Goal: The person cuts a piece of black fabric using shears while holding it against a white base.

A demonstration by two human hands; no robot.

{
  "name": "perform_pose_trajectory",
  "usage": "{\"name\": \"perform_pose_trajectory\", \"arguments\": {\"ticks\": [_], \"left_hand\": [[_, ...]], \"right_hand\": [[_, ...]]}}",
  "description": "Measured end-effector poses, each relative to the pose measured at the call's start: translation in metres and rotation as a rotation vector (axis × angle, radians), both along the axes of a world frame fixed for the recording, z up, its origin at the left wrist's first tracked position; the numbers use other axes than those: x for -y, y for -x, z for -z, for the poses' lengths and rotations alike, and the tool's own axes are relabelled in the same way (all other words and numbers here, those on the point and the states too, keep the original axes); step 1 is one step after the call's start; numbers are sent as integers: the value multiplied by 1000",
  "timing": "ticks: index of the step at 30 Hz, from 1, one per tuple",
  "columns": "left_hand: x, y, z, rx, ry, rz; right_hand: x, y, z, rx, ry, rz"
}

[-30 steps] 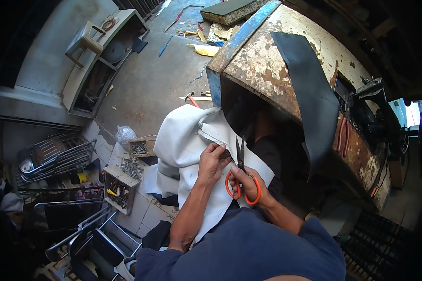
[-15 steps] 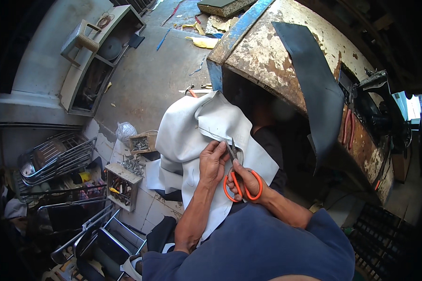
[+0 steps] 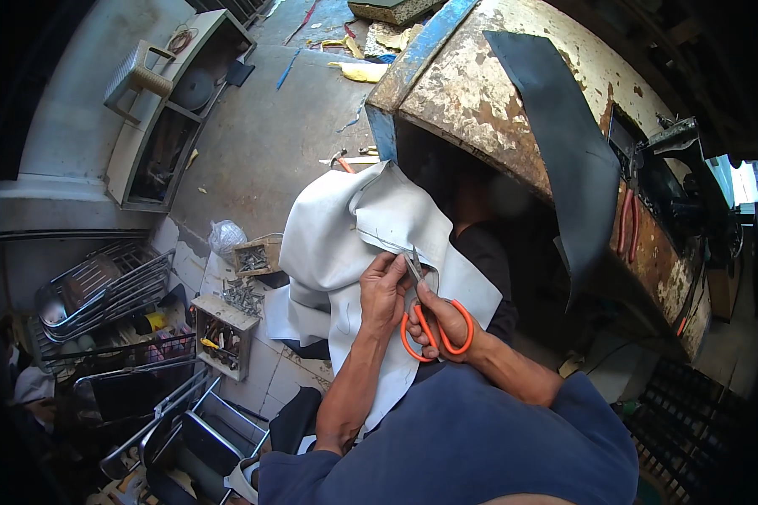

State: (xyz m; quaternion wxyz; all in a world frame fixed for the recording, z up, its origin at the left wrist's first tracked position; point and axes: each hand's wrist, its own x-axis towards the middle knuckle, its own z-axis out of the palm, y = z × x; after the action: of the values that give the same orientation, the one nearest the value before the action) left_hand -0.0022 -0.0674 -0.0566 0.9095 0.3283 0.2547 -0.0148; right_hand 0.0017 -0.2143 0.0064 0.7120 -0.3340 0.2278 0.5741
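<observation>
Spread over my lap is a white sheet (image 3: 320, 219) that looks like leatherette, with folds and dark threads near its middle. My left hand (image 3: 382, 293) pinches the edge of that sheet beside the scissor tips. In my right hand (image 3: 445, 321) is a pair of scissors (image 3: 413, 268) with orange handles. Their blades point away from me and lie against the sheet's edge. Whether the blades are closed on a thread or on the material is too small to tell.
At the right stands a worn workbench (image 3: 459, 93) with a black sheet (image 3: 556, 126), red-handled pliers (image 3: 627, 219) and a sewing machine (image 3: 682, 185). A hammer (image 3: 342, 162) lies ahead on the floor. To the left are a wooden box (image 3: 248, 358) of hardware and stacked metal frames (image 3: 135, 286).
The view has shifted slightly. Both hands and the scissors stay at nearly the same place on the sheet's edge.
</observation>
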Motion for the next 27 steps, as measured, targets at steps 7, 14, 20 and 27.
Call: {"name": "perform_pose_trajectory", "arguments": {"ticks": [7, 14, 20, 27], "left_hand": [[6, 3, 6, 22, -80, -24], [7, 2, 1, -17, -279, -4], [5, -4, 0, 13, -462, 22], [26, 20, 14, 2, -313, -6]], "right_hand": [[3, -3, -1, -61, -26, 7], [-9, 9, 1, 403, 259, 47], [-19, -1, -2, 444, 317, 49], [-2, -60, -37, 744, 440, 260]]}}
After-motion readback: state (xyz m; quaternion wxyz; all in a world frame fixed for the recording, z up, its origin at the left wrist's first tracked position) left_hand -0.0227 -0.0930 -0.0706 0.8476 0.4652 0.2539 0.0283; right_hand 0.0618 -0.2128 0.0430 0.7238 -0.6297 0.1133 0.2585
